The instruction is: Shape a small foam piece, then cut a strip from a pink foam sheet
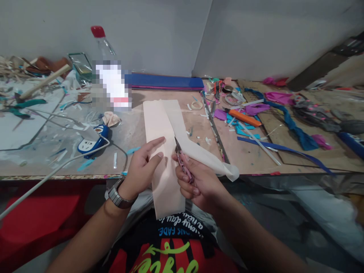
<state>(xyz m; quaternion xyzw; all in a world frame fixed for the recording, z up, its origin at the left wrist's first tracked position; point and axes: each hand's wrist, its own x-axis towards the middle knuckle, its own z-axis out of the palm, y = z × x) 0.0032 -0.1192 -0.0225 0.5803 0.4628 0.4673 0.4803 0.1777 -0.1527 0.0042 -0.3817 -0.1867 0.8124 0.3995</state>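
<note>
A long strip of pale cream sheet (pixel 163 182) lies across the table's front edge and hangs down toward my lap. My left hand (pixel 143 163), with a metal watch on its wrist, rests on the sheet's left side, thumb and forefinger apart. Small scissors (pixel 183 165) with pinkish handles are held in my right hand (pixel 196 182), their blades pointing away from me beside the strip. To the right, a partly separated, curling piece of the same sheet (pixel 204 153) stretches over my right hand toward the table's edge.
A blue-and-white power strip (pixel 93 140) with a cable sits on the left, near a red-capped bottle (pixel 106 49). An orange cutter (pixel 244 118), a tape roll (pixel 196 105) and coloured scraps lie right. A long blue case (pixel 165 81) lies by the wall.
</note>
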